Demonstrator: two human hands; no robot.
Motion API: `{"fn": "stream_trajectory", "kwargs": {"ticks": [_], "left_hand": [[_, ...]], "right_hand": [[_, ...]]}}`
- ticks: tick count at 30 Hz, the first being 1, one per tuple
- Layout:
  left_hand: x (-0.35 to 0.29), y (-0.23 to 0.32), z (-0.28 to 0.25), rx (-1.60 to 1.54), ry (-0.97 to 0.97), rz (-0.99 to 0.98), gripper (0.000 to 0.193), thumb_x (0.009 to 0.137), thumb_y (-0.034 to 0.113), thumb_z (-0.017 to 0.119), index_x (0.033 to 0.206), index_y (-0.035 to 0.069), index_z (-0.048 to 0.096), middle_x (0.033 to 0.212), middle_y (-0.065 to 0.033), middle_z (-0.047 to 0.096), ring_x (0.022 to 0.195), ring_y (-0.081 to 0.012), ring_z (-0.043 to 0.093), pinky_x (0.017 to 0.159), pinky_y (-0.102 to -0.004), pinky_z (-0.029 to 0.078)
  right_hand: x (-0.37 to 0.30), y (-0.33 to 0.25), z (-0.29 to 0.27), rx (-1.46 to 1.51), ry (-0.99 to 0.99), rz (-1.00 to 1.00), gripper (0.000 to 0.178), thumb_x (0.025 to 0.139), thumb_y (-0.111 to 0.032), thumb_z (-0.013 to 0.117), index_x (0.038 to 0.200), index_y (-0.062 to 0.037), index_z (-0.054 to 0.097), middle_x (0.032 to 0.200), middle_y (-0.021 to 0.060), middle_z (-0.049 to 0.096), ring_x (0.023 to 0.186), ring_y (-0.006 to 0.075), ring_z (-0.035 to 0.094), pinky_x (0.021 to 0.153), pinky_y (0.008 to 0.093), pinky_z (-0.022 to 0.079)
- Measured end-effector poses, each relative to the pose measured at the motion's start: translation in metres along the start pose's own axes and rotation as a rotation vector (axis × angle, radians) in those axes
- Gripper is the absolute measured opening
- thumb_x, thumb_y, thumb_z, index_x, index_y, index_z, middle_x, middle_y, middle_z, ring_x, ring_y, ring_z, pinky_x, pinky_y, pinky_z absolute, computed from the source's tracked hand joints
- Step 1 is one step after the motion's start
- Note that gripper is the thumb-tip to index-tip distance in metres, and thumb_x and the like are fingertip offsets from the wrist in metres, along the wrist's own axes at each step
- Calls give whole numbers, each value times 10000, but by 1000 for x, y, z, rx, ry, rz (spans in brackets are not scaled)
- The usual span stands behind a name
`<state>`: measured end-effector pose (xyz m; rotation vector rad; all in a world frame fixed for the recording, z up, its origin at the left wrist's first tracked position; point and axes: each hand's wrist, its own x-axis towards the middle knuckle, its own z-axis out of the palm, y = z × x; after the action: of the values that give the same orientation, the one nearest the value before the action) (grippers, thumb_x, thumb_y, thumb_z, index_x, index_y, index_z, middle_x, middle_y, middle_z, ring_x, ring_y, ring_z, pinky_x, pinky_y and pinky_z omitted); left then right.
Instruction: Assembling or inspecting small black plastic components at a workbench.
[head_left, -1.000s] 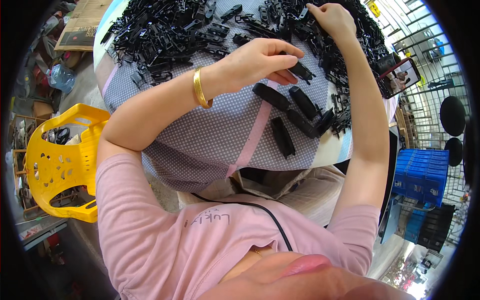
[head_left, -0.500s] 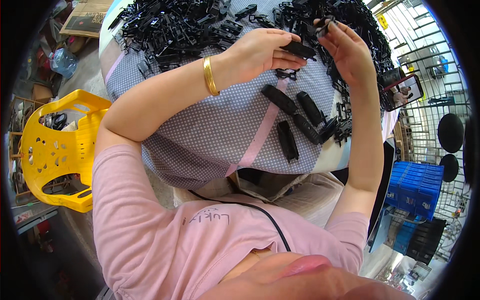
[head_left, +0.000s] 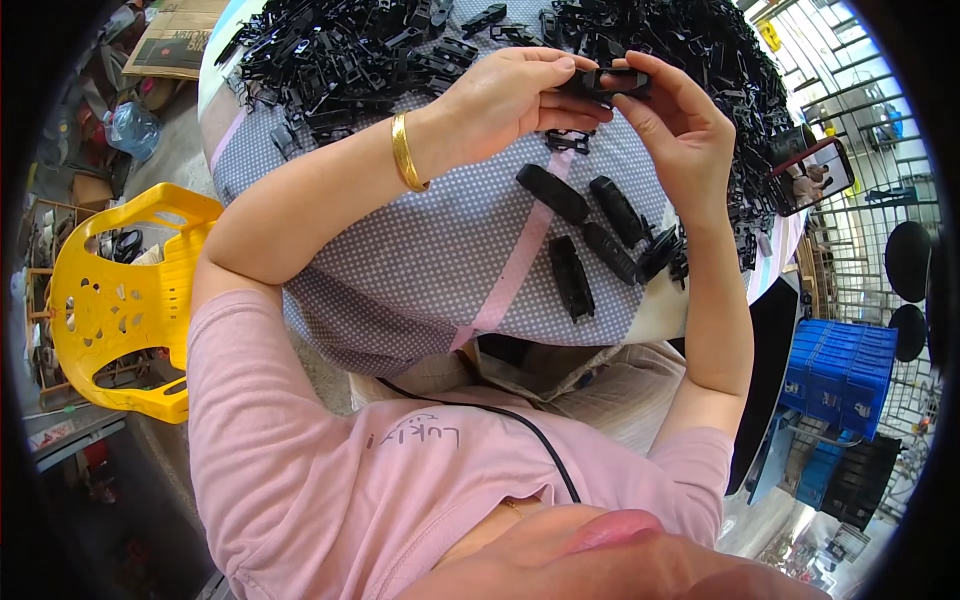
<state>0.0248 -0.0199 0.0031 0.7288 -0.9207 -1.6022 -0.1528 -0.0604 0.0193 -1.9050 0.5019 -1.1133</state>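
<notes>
Over the far side of the table, my left hand point(head_left: 500, 105) is closed around a dark, elongated black plastic housing point(head_left: 580, 88), its fingers partly covering it. My right hand point(head_left: 690, 138) pinches a smaller black plastic piece point(head_left: 628, 82) between thumb and fingers, against the housing's right end; the exact fit between the two is hidden. Just below my left fingers, a loose black clip-like piece point(head_left: 568, 141) lies on the cloth. Several similar long black housings point(head_left: 572, 278) rest nearer to me, below the space between my hands.
Heaps of black plastic parts point(head_left: 340, 65) cover the table's far left and far right. A dotted grey tablecloth point(head_left: 420, 260) hangs over the near edge. A phone point(head_left: 812, 178) stands at the right rim. Beyond are a yellow chair point(head_left: 85, 300) and blue crates point(head_left: 840, 370).
My right hand has come down and left from above the right heap, bringing its small piece to the housing in my left hand. My left hand has moved slightly left.
</notes>
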Motion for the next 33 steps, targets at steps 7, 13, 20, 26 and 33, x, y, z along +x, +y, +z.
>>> {"fn": "stream_trajectory", "kwargs": {"ticks": [7,13,20,26,33], "left_hand": [[0,1,1,58,13,59,273,915,139,434,1099,-52,501,1016,-170,579,892,-252,616,806,-326,510],[-1,7,-3,279,20,160,318,858,161,562,1089,-55,522,988,-153,589,856,-210,628,785,-292,520],[-3,23,2,212,-94,135,405,866,113,548,1210,-60,423,1000,-83,567,863,-112,571,777,-217,482],[-8,28,5,173,-141,54,301,841,79,560,1116,-37,515,980,-97,589,848,-161,591,771,-249,484],[-30,11,25,1080,-674,183,200,743,133,661,913,44,603,876,-85,604,817,-219,578,726,-283,455]], "right_hand": [[2,-1,-5,-502,-6,-288,323,744,37,632,1062,-2,593,1021,82,607,967,146,571,808,250,468],[2,10,0,-296,-8,-142,309,778,-46,633,1081,-12,587,1089,76,582,1022,144,532,829,258,453],[3,3,-12,4,-99,213,330,826,-138,600,1108,27,556,959,117,624,843,165,617,803,258,475],[7,10,-26,242,-123,267,294,856,-192,556,1050,27,585,919,98,630,826,147,614,775,243,478],[-3,13,-11,-542,-399,14,164,696,-118,632,841,-41,643,747,33,558,622,113,511,550,236,416]]}}
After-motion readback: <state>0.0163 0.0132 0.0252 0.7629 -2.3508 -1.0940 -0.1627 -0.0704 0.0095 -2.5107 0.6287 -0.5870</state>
